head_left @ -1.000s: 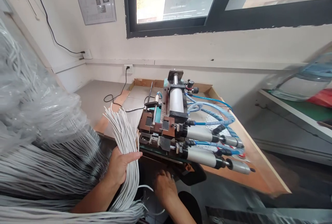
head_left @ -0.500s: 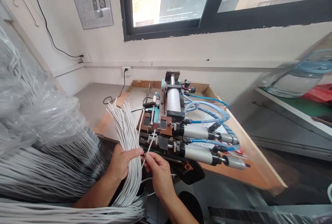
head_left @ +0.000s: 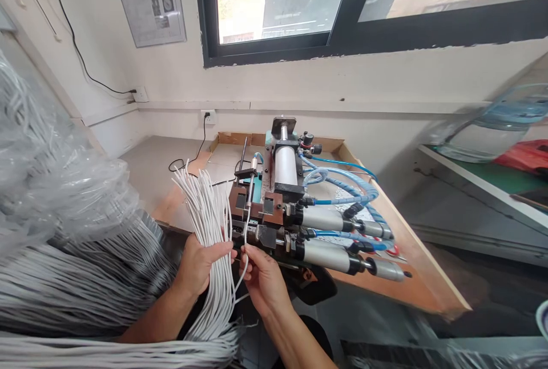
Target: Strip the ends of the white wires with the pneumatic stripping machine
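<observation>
My left hand (head_left: 204, 263) is wrapped round a thick bundle of white cables (head_left: 209, 215), thumb across the front, the loose ends fanning upward. Between the thumb and fingers of my right hand (head_left: 261, 275) is a single white cable (head_left: 247, 232). Its upper end reaches into the front of a pneumatic machine (head_left: 269, 203), between the brown jaw blocks; the tip itself is hard to make out. The cable's lower part curves down beside the bundle. Silver cylinders (head_left: 327, 256) extend from the machine to the right.
More cables (head_left: 77, 283) lie in a large heap at left, partly under clear plastic (head_left: 64, 169). The machine stands on a wooden-edged table (head_left: 428, 283). Blue air hoses (head_left: 359, 183) loop behind the cylinders. A shelf (head_left: 483, 181) at right bears a water bottle (head_left: 500, 124).
My right hand has brought the single cable upright, its upper end moving left and up into the machine's jaws. My left hand stays on the bundle, nearly still.
</observation>
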A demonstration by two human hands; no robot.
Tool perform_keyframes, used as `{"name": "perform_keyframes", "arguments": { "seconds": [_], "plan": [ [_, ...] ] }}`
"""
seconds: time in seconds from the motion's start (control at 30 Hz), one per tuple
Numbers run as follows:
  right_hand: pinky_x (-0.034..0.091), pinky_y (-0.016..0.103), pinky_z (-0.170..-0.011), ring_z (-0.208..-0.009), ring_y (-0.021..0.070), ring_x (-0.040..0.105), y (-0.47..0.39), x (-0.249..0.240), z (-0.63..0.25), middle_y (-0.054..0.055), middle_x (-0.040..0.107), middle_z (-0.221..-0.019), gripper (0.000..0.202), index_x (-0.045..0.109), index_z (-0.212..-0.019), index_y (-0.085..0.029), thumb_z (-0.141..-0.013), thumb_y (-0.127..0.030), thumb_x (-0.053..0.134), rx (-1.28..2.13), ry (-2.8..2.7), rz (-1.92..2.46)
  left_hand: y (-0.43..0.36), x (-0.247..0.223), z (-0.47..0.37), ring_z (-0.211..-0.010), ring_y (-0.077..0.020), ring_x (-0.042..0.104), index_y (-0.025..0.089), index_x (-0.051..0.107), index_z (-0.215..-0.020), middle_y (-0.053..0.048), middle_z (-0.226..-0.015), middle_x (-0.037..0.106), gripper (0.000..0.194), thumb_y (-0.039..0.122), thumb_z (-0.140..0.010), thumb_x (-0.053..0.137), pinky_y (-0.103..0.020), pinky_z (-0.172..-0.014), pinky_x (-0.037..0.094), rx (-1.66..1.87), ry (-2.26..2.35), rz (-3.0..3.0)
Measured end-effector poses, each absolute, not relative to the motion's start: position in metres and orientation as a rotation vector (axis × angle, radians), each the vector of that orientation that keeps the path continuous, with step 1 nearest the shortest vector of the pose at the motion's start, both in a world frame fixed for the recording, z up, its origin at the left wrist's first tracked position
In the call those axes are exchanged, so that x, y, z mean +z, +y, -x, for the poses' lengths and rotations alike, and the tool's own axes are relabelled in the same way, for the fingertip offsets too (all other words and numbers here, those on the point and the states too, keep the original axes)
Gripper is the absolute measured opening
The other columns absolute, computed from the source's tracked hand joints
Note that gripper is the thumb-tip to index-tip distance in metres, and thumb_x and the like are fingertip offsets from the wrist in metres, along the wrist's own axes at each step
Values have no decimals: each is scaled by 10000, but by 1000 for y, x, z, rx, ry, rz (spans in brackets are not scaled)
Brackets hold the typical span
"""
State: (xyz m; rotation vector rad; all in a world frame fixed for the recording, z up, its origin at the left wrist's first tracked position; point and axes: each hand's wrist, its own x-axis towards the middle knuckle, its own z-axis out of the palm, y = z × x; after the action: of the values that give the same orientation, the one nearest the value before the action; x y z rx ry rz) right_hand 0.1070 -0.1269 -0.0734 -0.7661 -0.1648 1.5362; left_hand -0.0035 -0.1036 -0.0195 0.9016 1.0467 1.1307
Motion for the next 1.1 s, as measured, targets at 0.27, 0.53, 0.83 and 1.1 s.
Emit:
{"name": "perform_keyframes", "arguments": {
  "seconds": [0.27,0.53,0.83,1.1],
  "plan": [
    [386,189,-505,-514,82,496,-130,-70,-101,-20,531,-518,266,680,-731,-125,-591,-342,740,1572,-238,731,-111,-22,1,-466,-128,555,101,615,-672,9,-540,621,151,70,-535,673,-246,-482,469,1136,1034,-977],
    [193,122,-345,-404,23,368,-137,-64,-98,-15,543,-496,277,663,-636,-120,-522,-346,775,1379,-262,841,-118,-32,6,-582,-164,592,97,649,-682,-28,-610,661,123,105,-563,680,-265,-551,477,1034,1035,-1048],
    [182,95,-288,-350,2,357,-125,-67,-100,-31,534,-468,303,629,-592,-101,-458,-309,804,1445,-23,829,-116,-32,8,-516,-181,614,93,622,-671,-25,-550,634,176,146,-533,717,-290,-513,498,1053,1112,-875],
    [260,112,-306,-375,17,395,-123,-70,-99,-38,532,-493,296,629,-638,-108,-479,-284,807,1508,-26,784,-117,-33,9,-479,-169,601,101,599,-633,-14,-515,620,156,126,-528,712,-271,-475,486,1071,1105,-881]
  ]
}}
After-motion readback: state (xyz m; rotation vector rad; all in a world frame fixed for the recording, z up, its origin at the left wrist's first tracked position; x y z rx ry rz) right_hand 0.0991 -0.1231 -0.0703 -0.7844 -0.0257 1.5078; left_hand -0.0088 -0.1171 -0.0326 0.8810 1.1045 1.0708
